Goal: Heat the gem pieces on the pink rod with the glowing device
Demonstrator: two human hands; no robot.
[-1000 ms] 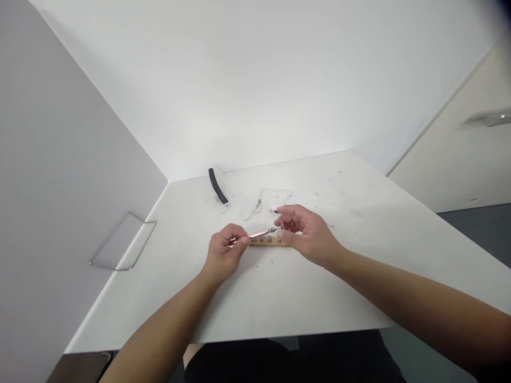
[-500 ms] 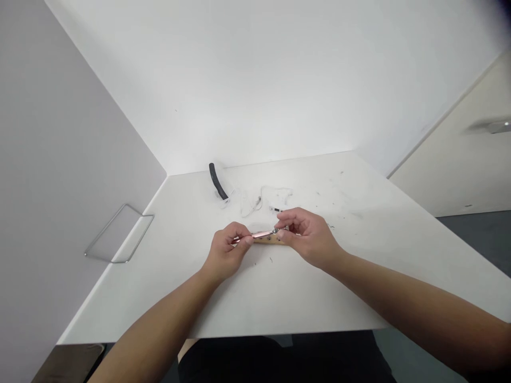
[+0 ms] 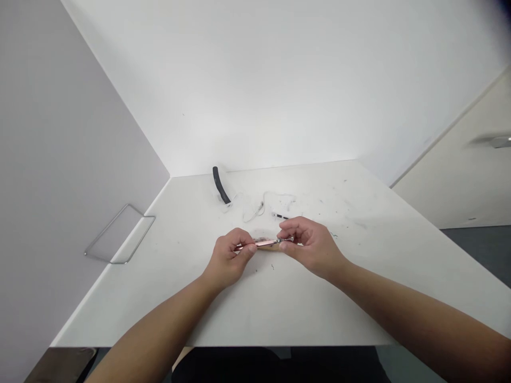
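Observation:
My left hand is closed around a slim pink metallic stick, like a pen or tweezers, which points to the right. At its tip, a small silver metal piece sits by the fingertips of my right hand. Those fingers are pinched at the piece's right side, and its exact kind is too small to make out. Beneath both hands lies a tan, wood-like strip with small dark bits on it, partly hidden by the hands.
Behind the hands, a curved black handle-like piece and a thin white cable lie on the white table. A small black-and-white stick is near my right hand. Dark scraps are scattered about. A wire frame juts out at left.
The view has shifted a little, so the table and hands appear slightly lower. Both hands keep their grip, with the pink stick and silver piece still end to end.

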